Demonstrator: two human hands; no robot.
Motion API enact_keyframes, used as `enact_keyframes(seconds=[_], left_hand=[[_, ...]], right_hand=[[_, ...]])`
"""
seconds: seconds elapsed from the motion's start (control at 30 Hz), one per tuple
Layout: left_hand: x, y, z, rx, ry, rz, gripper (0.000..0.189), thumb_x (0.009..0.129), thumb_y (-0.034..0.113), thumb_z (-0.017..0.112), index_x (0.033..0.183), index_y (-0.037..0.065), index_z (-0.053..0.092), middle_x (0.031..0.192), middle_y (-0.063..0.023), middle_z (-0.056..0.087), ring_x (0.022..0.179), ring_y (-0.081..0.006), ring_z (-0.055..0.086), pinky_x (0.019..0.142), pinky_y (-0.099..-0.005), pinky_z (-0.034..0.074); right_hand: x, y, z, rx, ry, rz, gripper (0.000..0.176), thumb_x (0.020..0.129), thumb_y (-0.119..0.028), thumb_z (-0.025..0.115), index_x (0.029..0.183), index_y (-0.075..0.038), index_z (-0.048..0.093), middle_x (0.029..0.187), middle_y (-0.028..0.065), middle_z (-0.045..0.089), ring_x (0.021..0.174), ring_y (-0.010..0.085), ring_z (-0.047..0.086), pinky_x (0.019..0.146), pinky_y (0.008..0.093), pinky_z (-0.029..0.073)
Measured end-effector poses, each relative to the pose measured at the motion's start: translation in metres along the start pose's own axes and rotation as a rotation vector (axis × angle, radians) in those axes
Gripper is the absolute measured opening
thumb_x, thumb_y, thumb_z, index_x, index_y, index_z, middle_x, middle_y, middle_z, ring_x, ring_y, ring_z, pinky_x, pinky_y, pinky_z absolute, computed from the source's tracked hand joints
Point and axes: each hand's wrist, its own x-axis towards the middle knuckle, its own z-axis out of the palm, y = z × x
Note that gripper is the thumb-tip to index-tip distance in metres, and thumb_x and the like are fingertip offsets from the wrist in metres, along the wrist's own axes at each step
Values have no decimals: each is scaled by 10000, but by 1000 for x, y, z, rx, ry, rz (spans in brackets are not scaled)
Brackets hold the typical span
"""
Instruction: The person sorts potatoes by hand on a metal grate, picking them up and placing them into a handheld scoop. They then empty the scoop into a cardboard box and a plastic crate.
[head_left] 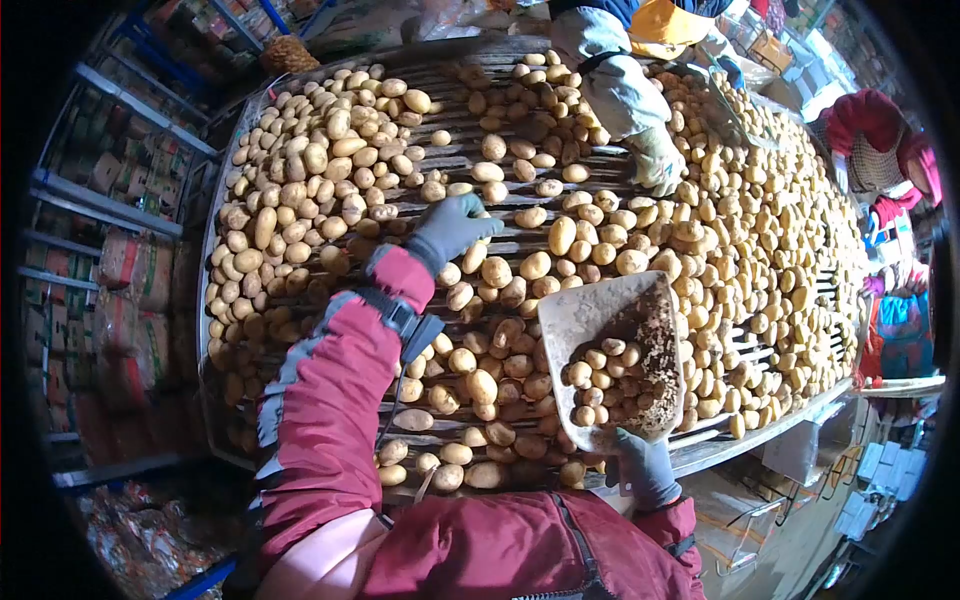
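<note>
My left hand [450, 228], in a grey glove with a red sleeve, reaches out over the potatoes [310, 170] on the slatted sorting table [500, 160], its fingers spread and resting on them. My right hand [645, 468], also grey-gloved, grips the handle of a dirty white scoop [590, 315] near the table's front edge. The scoop holds several small potatoes [605, 380] and some soil.
Across the table another person's gloved hand [658, 160] rests among the potatoes. More people in red and blue stand at the right [880, 140]. Shelves of packed goods [110, 170] line the left side. White boxes [880, 480] lie low at the right.
</note>
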Motion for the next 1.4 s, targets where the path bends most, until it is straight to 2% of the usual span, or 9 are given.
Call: enact_keyframes(seconds=[0.23, 0.33, 0.37, 0.53, 0.7, 0.9, 1.0, 1.17, 1.4], left_hand=[[-70, 14, 4, -578, 78, -139, 278, 982, 314, 610, 984, 64, 733, 789, 12, 663, 585, -59, 557, 427, -215, 414], [-90, 25, 54, -213, -60, 586, 289, 998, 258, 573, 1083, 20, 715, 897, -67, 719, 794, -134, 667, 770, -286, 543], [-101, 39, 52, -191, -260, 406, 298, 1006, 282, 600, 1088, 18, 713, 901, -102, 722, 822, -175, 672, 775, -323, 538], [-3, 0, -1, 75, 213, 547, 308, 969, 324, 654, 1012, 24, 706, 986, -139, 680, 956, -283, 665, 881, -384, 519], [38, -62, -48, 587, 480, 136, 463, 863, 349, 711, 1255, 104, 678, 1352, -144, 594, 1213, -337, 574, 1060, -430, 447], [8, -73, -48, 269, -36, 115, 353, 873, 285, 747, 1149, 68, 712, 1075, -87, 726, 979, -204, 676, 879, -371, 534], [-22, -56, -61, -114, -92, 9, 264, 956, 276, 690, 1050, 31, 718, 927, 16, 694, 861, -66, 586, 809, -289, 526], [42, -57, -71, 336, 392, 242, 234, 892, 214, 687, 1063, 56, 716, 1059, -208, 709, 1055, -378, 678, 931, -416, 532], [86, -77, -57, 715, 206, 116, 239, 857, 127, 627, 1089, 115, 681, 1208, -152, 672, 1132, -354, 642, 963, -451, 521]], right_hand=[[15, 23, -3, -121, -90, -58, 354, 920, -225, 643, 1183, 3, 579, 758, 73, 639, 459, 156, 559, 373, 292, 431], [14, 17, -2, -147, -105, 8, 376, 917, -257, 634, 1184, 2, 584, 756, 81, 645, 463, 161, 564, 378, 294, 435], [12, 12, 0, -156, -108, 44, 377, 916, -270, 632, 1174, 2, 594, 756, 84, 646, 466, 164, 566, 382, 296, 439], [8, -1, 4, -159, -122, 64, 333, 913, -277, 628, 1092, 3, 638, 764, 80, 650, 486, 168, 576, 401, 300, 445], [6, -9, 14, -131, -67, 38, 327, 915, -312, 628, 958, 9, 672, 696, 78, 638, 474, 158, 570, 385, 270, 411], [22, 8, -2, -137, -34, 152, 362, 923, -336, 629, 957, 20, 684, 612, 82, 618, 397, 166, 535, 340, 273, 384], [27, 25, -20, -344, -178, 27, 360, 957, -302, 622, 1131, 5, 694, 869, 81, 701, 527, 152, 609, 420, 290, 488], [20, 10, -5, -138, -108, 250, 415, 981, -351, 583, 1168, 0, 704, 860, 90, 707, 484, 147, 590, 401, 280, 478], [20, 15, -5, -122, -40, 292, 444, 944, -379, 635, 1095, 36, 674, 692, 80, 646, 410, 168, 545, 355, 294, 440]])
